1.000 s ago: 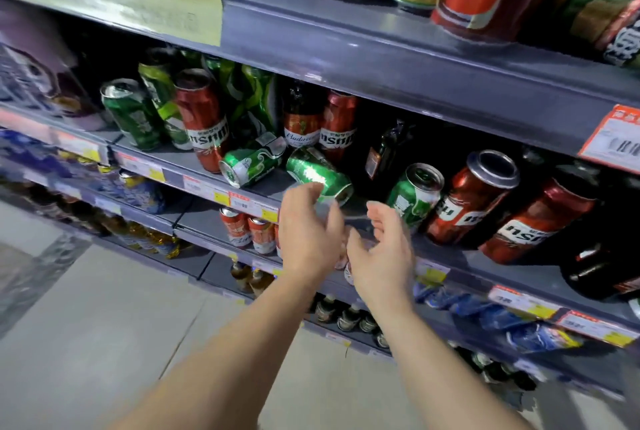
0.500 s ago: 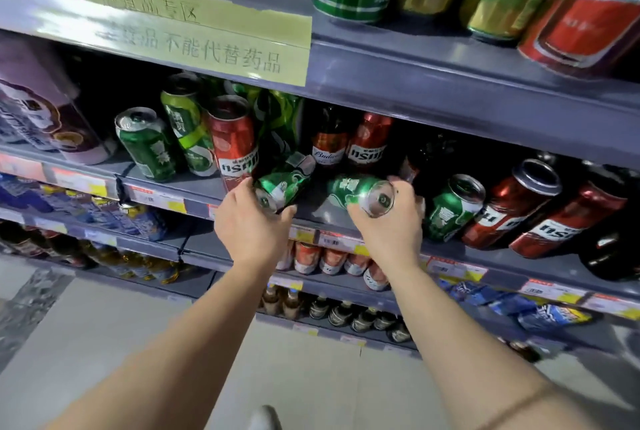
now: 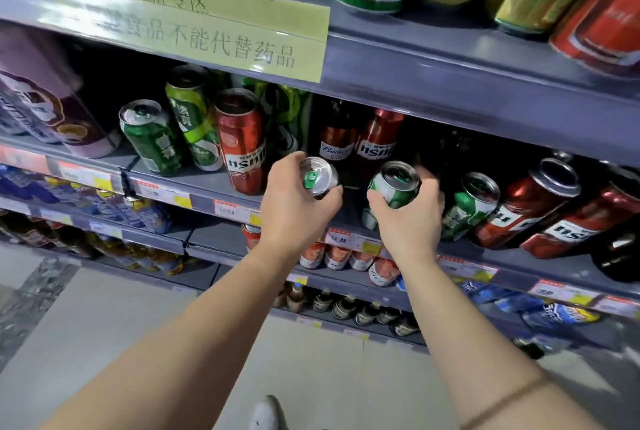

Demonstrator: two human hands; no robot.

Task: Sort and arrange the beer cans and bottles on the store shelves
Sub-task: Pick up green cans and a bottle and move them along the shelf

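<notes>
Head view:
- Left hand (image 3: 294, 208) out over the front edge of the middle shelf (image 3: 207, 183), fingers curled round a small green can (image 3: 318, 176), silver top with green tab tipped toward the camera.
- Right hand (image 3: 407, 218) just beside it, fingers wrapped round a second green can (image 3: 394, 184), top also facing up and back, can tilted.
- Both cans held above the shelf lip, near each other but apart.
- Behind the left hand: tall red can (image 3: 242, 142) upright on the shelf, with a lime-green can (image 3: 195, 118) and a dark green can (image 3: 150, 137) to its left, both leaning.
- Further back between the hands: a brown Budweiser bottle (image 3: 337, 138) and a red bottle (image 3: 377, 142), standing side by side.
- Right of the right hand: another green can (image 3: 469, 204) tilted, then two red cans (image 3: 530, 201) leaning.
- Yellow paper sign (image 3: 207, 21) with Chinese characters taped to the upper shelf edge; green, gold and red cans standing above it.
- Price tags (image 3: 162, 192) along the shelf lip.
- Lower shelves with small red cans (image 3: 346, 256) and bottle tops (image 3: 346, 306); pale floor (image 3: 104, 325) below.
</notes>
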